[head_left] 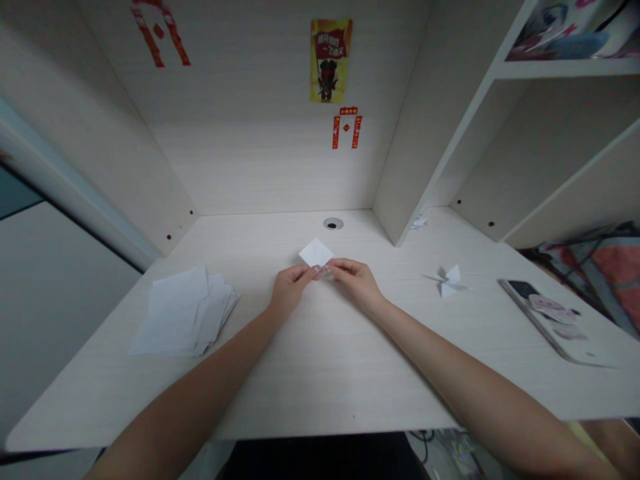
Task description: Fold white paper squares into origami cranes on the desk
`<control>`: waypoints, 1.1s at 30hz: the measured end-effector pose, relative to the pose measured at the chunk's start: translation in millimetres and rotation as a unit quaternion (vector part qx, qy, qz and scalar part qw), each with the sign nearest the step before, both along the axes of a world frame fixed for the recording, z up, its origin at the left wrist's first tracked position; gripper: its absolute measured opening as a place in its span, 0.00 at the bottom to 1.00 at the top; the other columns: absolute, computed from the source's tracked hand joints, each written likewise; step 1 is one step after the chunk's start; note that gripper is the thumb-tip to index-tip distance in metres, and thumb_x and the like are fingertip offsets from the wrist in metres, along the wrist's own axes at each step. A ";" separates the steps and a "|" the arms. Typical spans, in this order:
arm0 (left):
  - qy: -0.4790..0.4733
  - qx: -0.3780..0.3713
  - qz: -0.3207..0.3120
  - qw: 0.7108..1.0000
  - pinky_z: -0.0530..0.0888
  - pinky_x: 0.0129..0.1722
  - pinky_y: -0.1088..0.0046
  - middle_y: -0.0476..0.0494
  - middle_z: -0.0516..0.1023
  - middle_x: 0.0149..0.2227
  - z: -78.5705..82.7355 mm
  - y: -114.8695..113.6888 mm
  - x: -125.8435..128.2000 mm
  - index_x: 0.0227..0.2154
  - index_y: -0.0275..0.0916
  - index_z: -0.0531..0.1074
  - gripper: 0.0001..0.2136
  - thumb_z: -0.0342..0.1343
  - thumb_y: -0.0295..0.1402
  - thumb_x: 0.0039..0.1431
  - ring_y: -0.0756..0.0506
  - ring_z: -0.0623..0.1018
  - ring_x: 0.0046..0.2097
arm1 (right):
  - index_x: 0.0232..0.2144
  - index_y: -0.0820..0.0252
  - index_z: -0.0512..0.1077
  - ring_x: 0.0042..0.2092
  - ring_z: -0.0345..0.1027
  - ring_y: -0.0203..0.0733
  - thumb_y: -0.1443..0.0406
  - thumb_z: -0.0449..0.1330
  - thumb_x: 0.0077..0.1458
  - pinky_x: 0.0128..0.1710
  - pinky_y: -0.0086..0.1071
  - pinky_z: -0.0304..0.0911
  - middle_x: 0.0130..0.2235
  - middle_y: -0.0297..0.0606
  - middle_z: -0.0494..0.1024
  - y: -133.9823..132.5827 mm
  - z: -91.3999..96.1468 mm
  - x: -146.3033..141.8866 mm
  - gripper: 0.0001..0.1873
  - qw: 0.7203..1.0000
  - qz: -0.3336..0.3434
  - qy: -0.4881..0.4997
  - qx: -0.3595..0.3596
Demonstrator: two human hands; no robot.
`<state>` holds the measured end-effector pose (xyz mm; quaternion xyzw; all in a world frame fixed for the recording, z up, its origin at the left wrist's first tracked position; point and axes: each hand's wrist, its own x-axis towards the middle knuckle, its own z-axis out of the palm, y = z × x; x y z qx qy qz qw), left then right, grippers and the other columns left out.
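Observation:
A small folded square of white paper (pixel 317 252) stands on one corner between my two hands, near the middle of the desk. My left hand (pixel 291 287) pinches its lower left edge between thumb and fingers. On the lower right edge, my right hand (pixel 358 283) has the same kind of pinch, and the two thumbs almost meet at the bottom corner. The fingertips cover that lower corner. To the right on the desk sits a folded white paper crane (pixel 450 281) with pointed ends.
A loose stack of white paper sheets (pixel 175 313) lies at the left. A phone (pixel 547 320) in a decorated case rests at the right. A cable hole (pixel 333 224) is near the back wall, and a vertical divider (pixel 425 133) rises behind my right hand.

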<state>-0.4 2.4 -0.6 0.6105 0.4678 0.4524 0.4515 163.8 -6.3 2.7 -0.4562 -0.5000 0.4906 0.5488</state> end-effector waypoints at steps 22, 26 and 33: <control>0.043 0.017 -0.057 0.997 0.69 0.38 0.73 0.46 0.79 0.30 -2.0 -1.0 1.8 0.26 0.36 0.76 0.17 0.55 0.46 0.53 0.47 0.76 0.34 | 0.21 0.58 0.77 0.26 0.62 0.35 0.55 0.68 0.38 0.28 0.31 0.56 0.23 0.35 0.77 -2.5 -0.7 -1.8 0.13 0.997 -0.068 0.031 0.005; 0.031 0.015 -0.054 0.998 0.70 0.39 0.72 0.45 0.80 0.30 -2.2 -1.1 2.4 0.25 0.36 0.76 0.15 0.55 0.45 0.52 0.46 0.76 0.35 | 0.21 0.58 0.77 0.26 0.61 0.35 0.55 0.67 0.39 0.28 0.31 0.55 0.24 0.35 0.77 -1.5 -1.9 -1.7 0.12 0.995 -0.092 0.043 0.008; 0.010 -0.004 -0.045 0.999 0.70 0.39 0.71 0.43 0.80 0.31 -0.1 -2.4 1.4 0.24 0.36 0.75 0.14 0.57 0.44 0.51 0.46 0.77 0.35 | 0.23 0.60 0.76 0.25 0.59 0.34 0.54 0.66 0.40 0.26 0.30 0.55 0.25 0.36 0.75 12.3 -3.0 12.5 0.15 0.979 -0.183 0.091 -0.009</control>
